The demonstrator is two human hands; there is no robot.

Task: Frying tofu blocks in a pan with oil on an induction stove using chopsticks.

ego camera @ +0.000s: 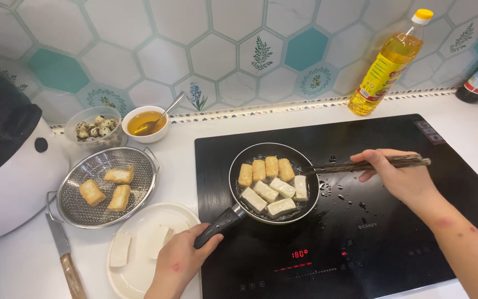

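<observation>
Tofu slices (272,185) fry in a small black frying pan (236,176) on an induction cooktop (405,232). Left hand (179,264) is closed around the pan's handle; right hand (399,176) grips dark chopsticks (355,165), tips at the pan's rim. Fried pieces rest in a wire strainer (139,191) nearby.

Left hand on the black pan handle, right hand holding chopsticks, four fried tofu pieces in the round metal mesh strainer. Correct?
Not quite. The head view shows three fried tofu pieces in the round metal mesh strainer, not four. The left hand does grip the black pan handle, and the right hand holds dark chopsticks.
</observation>
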